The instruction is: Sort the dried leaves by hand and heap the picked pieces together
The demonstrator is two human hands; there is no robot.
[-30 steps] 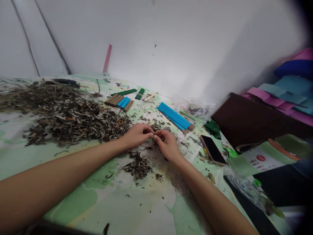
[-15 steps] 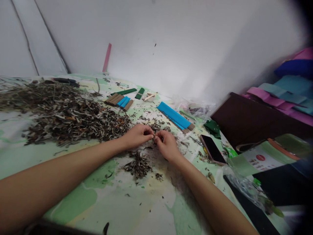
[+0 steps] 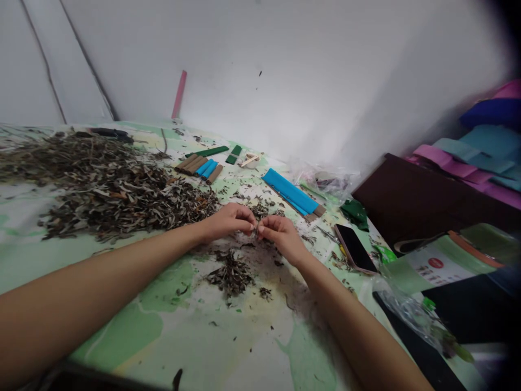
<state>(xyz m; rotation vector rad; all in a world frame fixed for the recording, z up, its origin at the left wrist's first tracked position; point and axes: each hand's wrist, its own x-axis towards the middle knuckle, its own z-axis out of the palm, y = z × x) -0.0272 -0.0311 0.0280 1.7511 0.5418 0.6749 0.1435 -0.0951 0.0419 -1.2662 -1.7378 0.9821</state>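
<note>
My left hand (image 3: 233, 221) and my right hand (image 3: 281, 234) meet over the table, thumbs and fingertips pinched together. Between the fingertips shows a small dark bit that looks like a dried leaf (image 3: 256, 230), mostly hidden by the fingers. A small heap of dried leaves (image 3: 231, 276) lies just in front of the hands, with a tiny clump (image 3: 265, 294) to its right. Loose leaf bits (image 3: 262, 209) are scattered behind the fingers. Beyond my left forearm spreads a large pile of dried leaves and stems (image 3: 122, 195).
Brown and blue rolls (image 3: 200, 167) lie at the back, near green strips (image 3: 209, 151). A blue folded sheet (image 3: 290, 191) sits on brown pieces to the right. A phone (image 3: 355, 248) lies beside scissors (image 3: 328, 234). A clear plastic bag (image 3: 407, 307) is at the right edge.
Both hands stay pinched together at nearly the same place. The left wrist has risen slightly and the fingers have shifted a little; the leaf heaps look unchanged.
</note>
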